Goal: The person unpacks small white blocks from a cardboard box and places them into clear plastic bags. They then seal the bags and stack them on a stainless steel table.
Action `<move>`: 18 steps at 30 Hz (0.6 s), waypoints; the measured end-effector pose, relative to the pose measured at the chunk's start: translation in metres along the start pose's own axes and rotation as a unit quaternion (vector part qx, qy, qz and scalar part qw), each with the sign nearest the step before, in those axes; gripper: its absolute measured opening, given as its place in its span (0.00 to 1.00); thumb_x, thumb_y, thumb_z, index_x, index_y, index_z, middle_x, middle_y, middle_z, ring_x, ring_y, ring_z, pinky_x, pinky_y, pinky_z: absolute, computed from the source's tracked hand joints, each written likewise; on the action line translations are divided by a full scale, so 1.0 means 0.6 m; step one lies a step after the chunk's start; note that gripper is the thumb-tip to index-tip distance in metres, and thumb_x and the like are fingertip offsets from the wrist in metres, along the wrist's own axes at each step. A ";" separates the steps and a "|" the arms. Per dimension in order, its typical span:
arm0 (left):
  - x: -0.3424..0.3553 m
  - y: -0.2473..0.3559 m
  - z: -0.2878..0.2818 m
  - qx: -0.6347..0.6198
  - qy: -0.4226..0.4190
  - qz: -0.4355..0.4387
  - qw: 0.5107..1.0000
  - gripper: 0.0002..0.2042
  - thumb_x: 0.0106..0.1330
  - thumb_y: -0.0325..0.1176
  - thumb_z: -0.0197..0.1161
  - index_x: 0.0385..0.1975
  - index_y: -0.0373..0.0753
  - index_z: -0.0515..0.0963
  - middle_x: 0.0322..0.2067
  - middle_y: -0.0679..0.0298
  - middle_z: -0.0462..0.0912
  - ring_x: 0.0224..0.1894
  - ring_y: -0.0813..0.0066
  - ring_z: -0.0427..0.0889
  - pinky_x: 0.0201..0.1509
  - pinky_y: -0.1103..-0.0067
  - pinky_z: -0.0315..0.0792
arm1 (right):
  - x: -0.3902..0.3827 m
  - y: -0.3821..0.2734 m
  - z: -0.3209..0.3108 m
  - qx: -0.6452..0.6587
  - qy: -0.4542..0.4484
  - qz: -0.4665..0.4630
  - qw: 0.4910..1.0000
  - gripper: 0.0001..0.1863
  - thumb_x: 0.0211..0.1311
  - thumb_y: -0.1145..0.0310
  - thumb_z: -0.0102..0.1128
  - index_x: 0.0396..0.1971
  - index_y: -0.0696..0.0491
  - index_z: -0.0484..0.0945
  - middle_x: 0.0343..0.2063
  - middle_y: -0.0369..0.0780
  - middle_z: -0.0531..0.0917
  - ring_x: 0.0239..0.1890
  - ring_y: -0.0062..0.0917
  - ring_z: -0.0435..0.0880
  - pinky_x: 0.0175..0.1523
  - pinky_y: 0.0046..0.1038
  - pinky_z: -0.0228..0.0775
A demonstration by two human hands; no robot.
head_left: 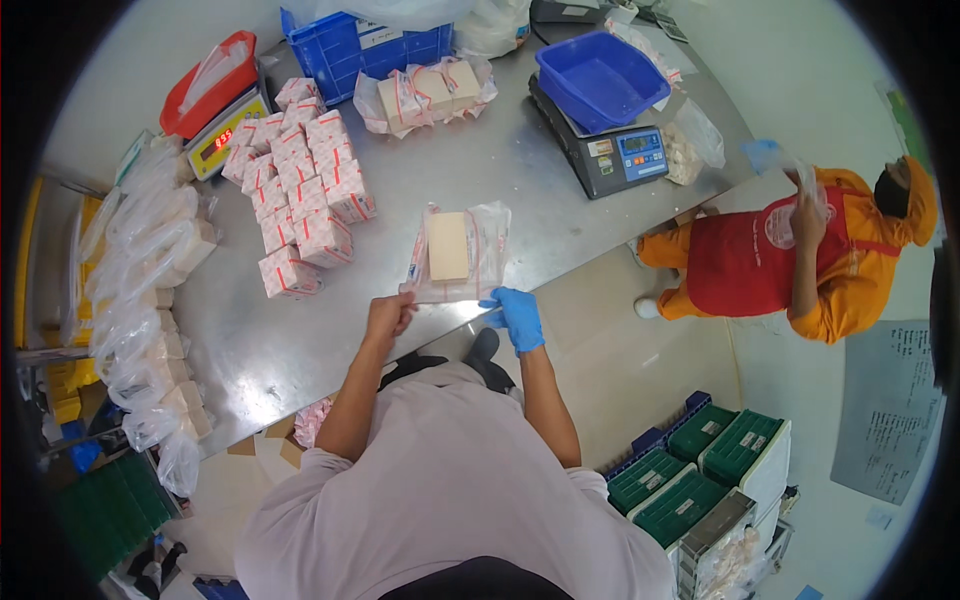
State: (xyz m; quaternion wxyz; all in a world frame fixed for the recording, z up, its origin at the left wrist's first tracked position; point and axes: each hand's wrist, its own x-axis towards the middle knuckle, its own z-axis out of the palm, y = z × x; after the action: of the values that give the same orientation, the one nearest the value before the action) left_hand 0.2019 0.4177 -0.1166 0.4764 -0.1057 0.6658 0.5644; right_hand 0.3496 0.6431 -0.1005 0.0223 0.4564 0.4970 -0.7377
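A pale rectangular block (447, 247) lies on a sheet of printed translucent wrapper (485, 250) near the front edge of the steel table (230, 370). My bare left hand (389, 318) is closed on the wrapper's lower left corner. My right hand (516, 318), in a blue glove, pinches the wrapper's lower right corner. Behind and to the left stands a pile of red-and-white wrapped blocks (300, 180). Beyond the sheet, several more blocks (425, 98) sit loosely in wrapping.
Bagged blocks (160, 310) line the left edge. A scale with a red tray (215, 85), a blue crate (365, 50) and a scale with a blue tray (600, 80) stand behind. A co-worker (740, 260) is at the right, above stacked green crates (680, 500) at lower right.
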 end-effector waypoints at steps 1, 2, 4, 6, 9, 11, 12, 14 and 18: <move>-0.007 0.006 -0.018 0.045 0.012 0.036 0.998 0.13 0.62 0.39 0.62 0.31 0.32 0.81 0.16 0.64 0.77 0.13 0.81 0.67 0.16 0.81 0.58 | -0.002 -0.007 -0.015 -0.046 0.019 -0.018 0.999 0.20 0.60 0.65 0.56 0.46 0.66 0.74 0.36 0.50 0.85 0.29 0.31 0.87 0.30 0.25 0.77; -0.013 0.013 -0.037 0.088 0.027 0.071 0.993 0.16 0.62 0.40 0.64 0.35 0.30 0.81 0.19 0.62 0.78 0.15 0.80 0.70 0.18 0.81 0.61 | -0.003 -0.013 -0.031 -0.093 0.036 -0.036 0.994 0.22 0.59 0.64 0.58 0.48 0.66 0.73 0.36 0.50 0.85 0.31 0.32 0.87 0.33 0.25 0.77; -0.019 0.044 -0.035 0.145 0.070 0.168 0.973 0.21 0.61 0.44 0.65 0.42 0.29 0.80 0.24 0.59 0.81 0.21 0.77 0.75 0.25 0.81 0.67 | 0.014 -0.025 -0.035 -0.145 0.136 -0.166 0.966 0.25 0.58 0.62 0.62 0.49 0.66 0.74 0.37 0.50 0.85 0.35 0.33 0.86 0.39 0.27 0.77; -0.020 0.099 0.016 0.175 0.131 0.279 0.935 0.28 0.60 0.49 0.66 0.51 0.29 0.77 0.30 0.56 0.84 0.28 0.73 0.80 0.34 0.80 0.73 | 0.046 -0.033 -0.019 -0.143 0.288 -0.371 0.871 0.27 0.56 0.59 0.65 0.49 0.65 0.76 0.37 0.49 0.85 0.39 0.34 0.85 0.45 0.31 0.76; 0.069 0.180 0.075 0.206 0.212 0.279 0.914 0.27 0.60 0.52 0.66 0.43 0.30 0.81 0.33 0.55 0.84 0.32 0.69 0.81 0.39 0.75 0.74 | 0.089 -0.121 0.039 -0.119 0.202 -0.320 0.918 0.25 0.56 0.56 0.67 0.45 0.63 0.80 0.38 0.46 0.86 0.43 0.35 0.84 0.50 0.35 0.73; 0.143 0.227 0.084 0.330 0.183 0.214 0.901 0.28 0.56 0.52 0.68 0.42 0.29 0.80 0.30 0.52 0.84 0.29 0.66 0.82 0.35 0.73 0.76 | 0.138 -0.148 0.038 -0.118 0.055 -0.283 0.950 0.24 0.55 0.55 0.68 0.42 0.62 0.81 0.35 0.45 0.86 0.40 0.33 0.84 0.46 0.35 0.74; 0.157 0.260 0.098 0.380 0.124 0.163 0.902 0.25 0.56 0.50 0.69 0.38 0.29 0.81 0.28 0.51 0.84 0.27 0.65 0.82 0.33 0.73 0.76 | 0.165 -0.158 0.023 -0.116 -0.011 -0.262 0.958 0.24 0.54 0.55 0.69 0.40 0.61 0.82 0.33 0.44 0.86 0.38 0.31 0.85 0.44 0.34 0.74; 0.193 0.299 0.089 0.433 0.024 0.087 0.897 0.22 0.55 0.48 0.69 0.31 0.29 0.83 0.24 0.52 0.83 0.24 0.64 0.81 0.32 0.71 0.76 | 0.194 -0.173 0.020 -0.297 0.054 -0.268 0.915 0.22 0.54 0.55 0.68 0.35 0.62 0.82 0.30 0.47 0.86 0.35 0.32 0.85 0.41 0.35 0.74; 0.244 0.295 0.036 0.568 -0.006 0.068 0.820 0.22 0.55 0.48 0.68 0.23 0.29 0.83 0.19 0.56 0.82 0.20 0.67 0.79 0.30 0.69 0.74 | 0.222 -0.177 0.013 -0.346 0.031 -0.217 0.912 0.21 0.53 0.57 0.64 0.31 0.64 0.82 0.31 0.56 0.83 0.35 0.45 0.84 0.42 0.38 0.74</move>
State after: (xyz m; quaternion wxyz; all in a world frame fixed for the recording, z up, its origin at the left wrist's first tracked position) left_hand 0.0164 0.5545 -0.1096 0.4166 0.2328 0.8709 0.1177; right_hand 0.2153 0.7466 -0.1168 0.0027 0.3233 0.8084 -0.4918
